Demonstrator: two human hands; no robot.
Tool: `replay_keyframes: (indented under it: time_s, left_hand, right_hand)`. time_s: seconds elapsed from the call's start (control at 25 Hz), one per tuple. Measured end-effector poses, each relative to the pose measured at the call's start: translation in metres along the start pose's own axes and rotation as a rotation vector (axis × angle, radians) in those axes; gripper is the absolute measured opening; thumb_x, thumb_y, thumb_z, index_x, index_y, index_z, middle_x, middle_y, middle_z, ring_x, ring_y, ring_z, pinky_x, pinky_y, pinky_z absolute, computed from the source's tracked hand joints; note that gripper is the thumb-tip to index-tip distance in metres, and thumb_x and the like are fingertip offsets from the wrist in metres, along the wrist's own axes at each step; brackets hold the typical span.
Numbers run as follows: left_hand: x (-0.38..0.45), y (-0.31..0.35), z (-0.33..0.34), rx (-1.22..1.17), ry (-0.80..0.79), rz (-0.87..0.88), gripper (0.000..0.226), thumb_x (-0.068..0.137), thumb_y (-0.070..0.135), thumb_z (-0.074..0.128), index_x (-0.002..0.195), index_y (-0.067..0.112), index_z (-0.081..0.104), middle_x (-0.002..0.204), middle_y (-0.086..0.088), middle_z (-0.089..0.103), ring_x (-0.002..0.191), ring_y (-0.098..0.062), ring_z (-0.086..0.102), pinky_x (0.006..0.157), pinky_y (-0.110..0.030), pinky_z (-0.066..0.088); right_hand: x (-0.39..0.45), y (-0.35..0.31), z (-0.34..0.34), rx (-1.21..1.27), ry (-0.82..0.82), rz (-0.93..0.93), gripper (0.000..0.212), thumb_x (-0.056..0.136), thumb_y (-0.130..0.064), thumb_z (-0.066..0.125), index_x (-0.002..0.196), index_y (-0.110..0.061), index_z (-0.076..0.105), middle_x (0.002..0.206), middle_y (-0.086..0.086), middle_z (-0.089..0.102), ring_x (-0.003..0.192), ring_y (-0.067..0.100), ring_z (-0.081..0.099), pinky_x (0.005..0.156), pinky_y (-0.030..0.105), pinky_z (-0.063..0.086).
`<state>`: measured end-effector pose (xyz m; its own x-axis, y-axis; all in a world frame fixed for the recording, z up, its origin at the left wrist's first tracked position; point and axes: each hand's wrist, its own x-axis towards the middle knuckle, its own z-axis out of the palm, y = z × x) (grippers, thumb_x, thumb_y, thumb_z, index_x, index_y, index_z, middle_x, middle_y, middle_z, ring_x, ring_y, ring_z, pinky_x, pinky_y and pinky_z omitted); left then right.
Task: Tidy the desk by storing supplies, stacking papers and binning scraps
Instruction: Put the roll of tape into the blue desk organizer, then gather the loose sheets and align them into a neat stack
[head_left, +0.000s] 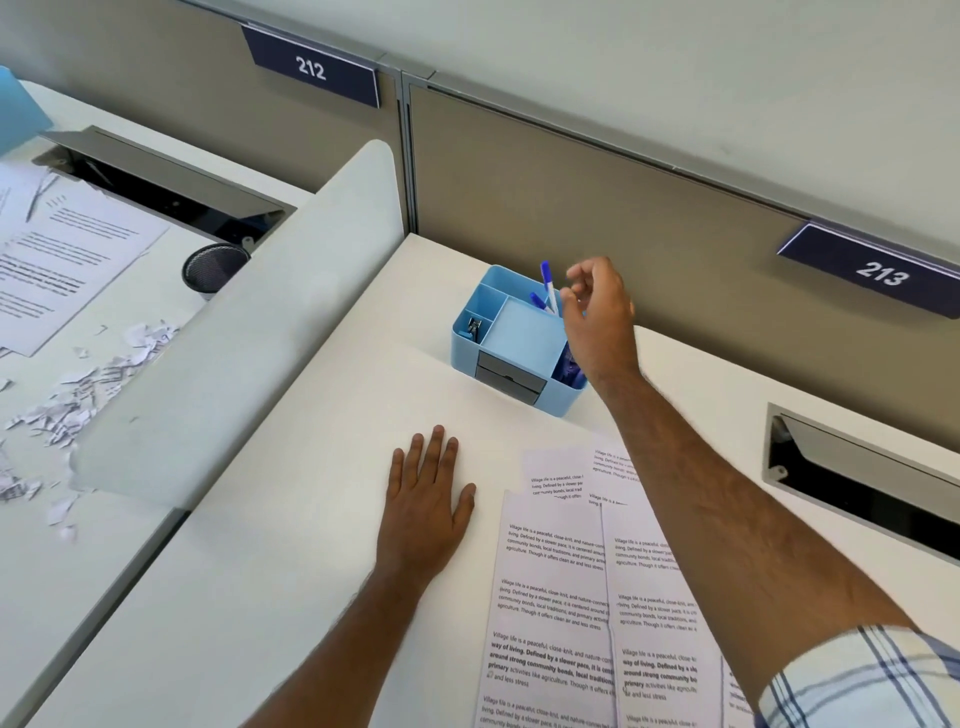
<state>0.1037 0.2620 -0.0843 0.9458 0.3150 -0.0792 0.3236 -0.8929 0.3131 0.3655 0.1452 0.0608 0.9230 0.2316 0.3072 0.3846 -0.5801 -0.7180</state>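
A light blue desk organiser (514, 338) stands near the back of the white desk (291, 545). Two blue-capped pens (548, 291) stick up from its rear compartment, and a small binder clip (474, 327) lies in a left compartment. My right hand (597, 317) hovers over the organiser's right side, fingers loosely curled beside the pens and holding nothing. My left hand (431, 499) lies flat on the desk, fingers straight, just left of several printed sheets (561, 597) that overlap untidily under my right forearm.
A white divider (260, 322) separates this desk from the left one, where printed pages (57, 260), torn paper scraps (78, 395) and a black mesh cup (213, 267) lie. A cable slot (862, 483) opens at the right. Partition panels carry signs 212 and 213.
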Motion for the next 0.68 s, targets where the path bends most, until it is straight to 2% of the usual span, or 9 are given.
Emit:
replay_keyframes:
  time_s: [0.16,0.32,0.48,0.68]
  left_hand:
    - [0.001,-0.001,-0.002,-0.003,-0.017,0.001,0.066,0.104,0.05,0.028,0.163,0.021,0.02,0.172,0.001,0.008,0.159,-0.022,0.004,0.128,-0.045,0.005]
    - [0.002,0.0,-0.013,-0.041,-0.058,-0.013,0.073,0.099,0.057,0.014,0.162,0.022,0.022,0.171,0.003,0.009,0.159,-0.021,0.005,0.129,-0.039,0.0]
    - [-0.008,0.009,-0.027,-0.091,-0.134,-0.053,0.064,0.105,0.052,0.031,0.16,0.02,0.029,0.171,0.002,0.015,0.158,-0.023,0.011,0.129,-0.039,0.008]
    - [-0.037,0.023,-0.042,-0.123,-0.237,-0.078,0.058,0.106,0.049,0.039,0.157,0.021,0.037,0.17,0.003,0.019,0.157,-0.024,0.018,0.126,-0.041,0.022]
  right_hand:
    - [-0.049,0.025,-0.035,-0.004,0.007,0.059,0.02,0.093,-0.01,0.056,0.102,-0.028,0.053,0.097,-0.012,0.06,0.083,0.015,0.057,0.09,0.055,0.05]
    - [-0.111,0.042,-0.073,-0.059,-0.031,0.149,0.021,0.097,-0.013,0.059,0.102,-0.033,0.051,0.1,-0.013,0.062,0.081,0.011,0.059,0.093,0.048,0.048]
    - [-0.18,0.063,-0.107,-0.129,-0.125,0.175,0.02,0.098,-0.015,0.061,0.105,-0.032,0.052,0.104,-0.014,0.062,0.081,0.009,0.06,0.093,0.04,0.041]
    - [-0.262,0.088,-0.145,-0.185,-0.194,0.223,0.025,0.092,-0.016,0.066,0.104,-0.033,0.054,0.095,-0.014,0.057,0.077,0.007,0.057,0.088,0.042,0.044]
